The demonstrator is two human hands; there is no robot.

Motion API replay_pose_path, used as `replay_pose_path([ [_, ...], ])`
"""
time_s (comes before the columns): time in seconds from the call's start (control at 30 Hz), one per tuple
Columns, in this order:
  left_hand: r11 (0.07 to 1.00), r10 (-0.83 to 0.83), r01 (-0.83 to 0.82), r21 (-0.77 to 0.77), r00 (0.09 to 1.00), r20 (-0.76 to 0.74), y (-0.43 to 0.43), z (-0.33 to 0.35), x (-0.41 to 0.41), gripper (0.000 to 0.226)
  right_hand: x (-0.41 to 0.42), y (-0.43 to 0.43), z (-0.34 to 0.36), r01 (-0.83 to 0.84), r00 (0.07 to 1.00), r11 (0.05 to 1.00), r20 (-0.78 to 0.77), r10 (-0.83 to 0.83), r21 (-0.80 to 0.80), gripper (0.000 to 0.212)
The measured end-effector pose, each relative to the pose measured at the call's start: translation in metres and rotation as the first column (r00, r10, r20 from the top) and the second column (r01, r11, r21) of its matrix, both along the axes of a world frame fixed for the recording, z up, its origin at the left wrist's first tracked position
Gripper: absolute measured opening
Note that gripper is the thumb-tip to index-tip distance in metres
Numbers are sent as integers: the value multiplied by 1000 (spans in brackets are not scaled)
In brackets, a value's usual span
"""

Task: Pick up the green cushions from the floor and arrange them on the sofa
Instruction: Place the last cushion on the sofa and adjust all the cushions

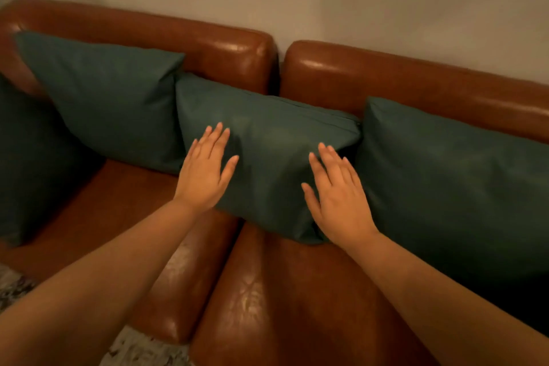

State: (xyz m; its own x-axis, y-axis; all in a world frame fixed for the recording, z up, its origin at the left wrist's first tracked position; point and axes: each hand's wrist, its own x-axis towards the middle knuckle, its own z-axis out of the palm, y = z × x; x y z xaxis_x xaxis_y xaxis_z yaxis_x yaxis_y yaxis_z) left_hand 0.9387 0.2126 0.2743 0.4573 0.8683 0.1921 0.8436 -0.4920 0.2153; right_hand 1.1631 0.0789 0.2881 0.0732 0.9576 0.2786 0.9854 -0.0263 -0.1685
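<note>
Right, both hands are on the middle cushion (267,157). The left hand (205,169) lies flat on its left part, fingers (218,135) straight and close together, pointing up towards the backrest. The right hand (335,196) lies flat near its right edge, fingers (328,154) straight too. Neither one grips anything. The cushion leans against the back of the brown leather sofa (267,306), straddling the gap between the two seats, tucked between the left cushion (113,98) and the right cushion (445,181). Another green cushion (29,157) stands at the far left end.
</note>
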Motion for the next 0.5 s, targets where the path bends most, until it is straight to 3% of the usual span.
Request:
replay_pose_path([
  [0.3,958,-257,251,141,966,22,114,-4,35,52,-52,138,-11,220,973,974,58,-223,57,58],
  [0.5,952,-258,251,177,966,22,113,-40,38,48,-53,147,-47,270,955,963,123,-270,22,59],
])
